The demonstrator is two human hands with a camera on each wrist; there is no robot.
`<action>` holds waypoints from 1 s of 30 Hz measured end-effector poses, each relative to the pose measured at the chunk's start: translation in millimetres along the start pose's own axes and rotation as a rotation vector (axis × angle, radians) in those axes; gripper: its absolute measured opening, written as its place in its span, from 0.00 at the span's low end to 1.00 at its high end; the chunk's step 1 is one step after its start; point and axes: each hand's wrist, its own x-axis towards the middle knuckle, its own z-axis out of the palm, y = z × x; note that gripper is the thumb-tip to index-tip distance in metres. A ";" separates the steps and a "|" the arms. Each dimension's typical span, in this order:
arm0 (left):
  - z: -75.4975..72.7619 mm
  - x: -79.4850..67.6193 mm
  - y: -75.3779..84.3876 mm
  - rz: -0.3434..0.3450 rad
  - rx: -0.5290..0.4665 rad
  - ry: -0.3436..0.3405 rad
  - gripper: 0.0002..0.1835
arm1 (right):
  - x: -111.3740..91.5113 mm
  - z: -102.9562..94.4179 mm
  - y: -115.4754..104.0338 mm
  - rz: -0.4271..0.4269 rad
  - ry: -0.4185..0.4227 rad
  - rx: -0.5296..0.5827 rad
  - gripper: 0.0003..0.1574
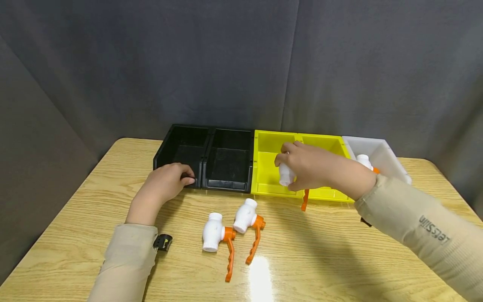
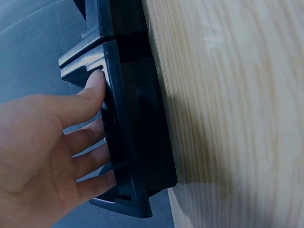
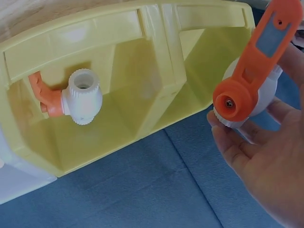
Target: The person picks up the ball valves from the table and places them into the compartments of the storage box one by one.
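My right hand grips a white ball valve with an orange lever above the left yellow bin. In the right wrist view, the fingers curl under the valve's white body. My left hand rests at the front rim of the leftmost black bin, thumb and fingertips touching the rim. Two more white ball valves, one on the left and one on the right, lie on the table between the arms, their orange levers pointing toward me.
Another ball valve sits in the right yellow bin, hidden by my arm from the head view. The white bin at the right end holds a ball valve. A second black bin stands beside the leftmost one. Grey curtain hangs behind.
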 end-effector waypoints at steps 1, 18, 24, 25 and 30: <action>0.0 -0.1 -0.1 0.001 0.000 0.001 0.11 | 2.1 0.2 0.6 0.007 -0.003 0.000 0.34; 0.3 0.7 -0.8 0.011 -0.008 0.006 0.10 | 24.4 3.2 17.5 0.065 -0.010 -0.033 0.35; -0.7 0.8 -1.1 0.008 -0.004 0.005 0.11 | 31.0 4.9 25.8 0.079 -0.009 -0.005 0.35; -0.8 0.7 -1.3 0.006 -0.004 0.005 0.11 | 32.8 5.1 26.7 0.084 -0.009 0.003 0.35; -0.9 0.2 -2.3 -0.001 0.000 0.000 0.11 | 43.6 6.1 27.9 0.110 -0.008 0.004 0.35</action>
